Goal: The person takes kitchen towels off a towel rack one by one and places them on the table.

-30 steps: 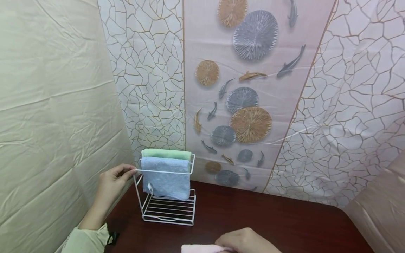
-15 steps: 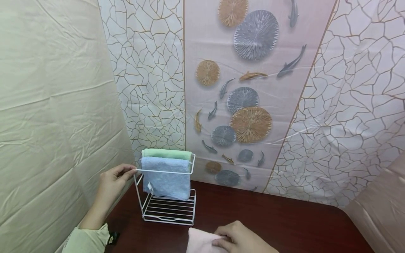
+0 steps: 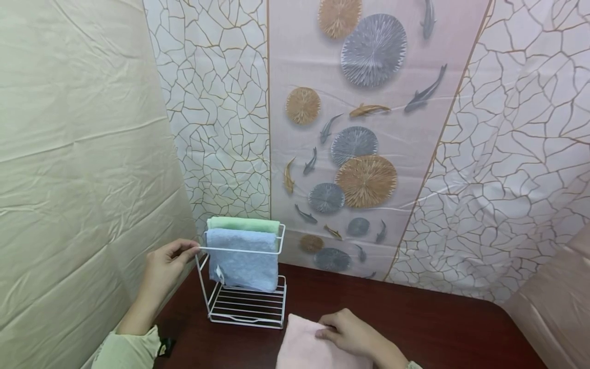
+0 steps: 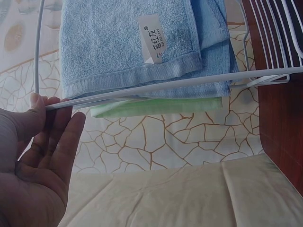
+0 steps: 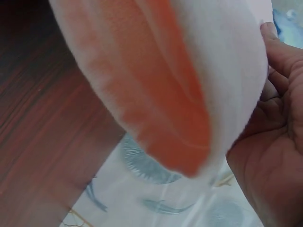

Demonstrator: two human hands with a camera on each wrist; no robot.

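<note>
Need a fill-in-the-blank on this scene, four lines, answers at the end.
1. In the head view, the held towel in the right hand is ____.
2. The left hand pinches the rack, whose wires are ____.
3. The green towel hangs ____ the blue towel, partly hidden by it.
4. The tag is on the ____ towel.

Missing words: pink; white; behind; blue.

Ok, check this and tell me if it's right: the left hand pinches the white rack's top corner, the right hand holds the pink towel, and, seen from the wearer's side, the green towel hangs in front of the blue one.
One error: the green towel hangs behind the blue towel, as the head view shows. The rest stands.
</note>
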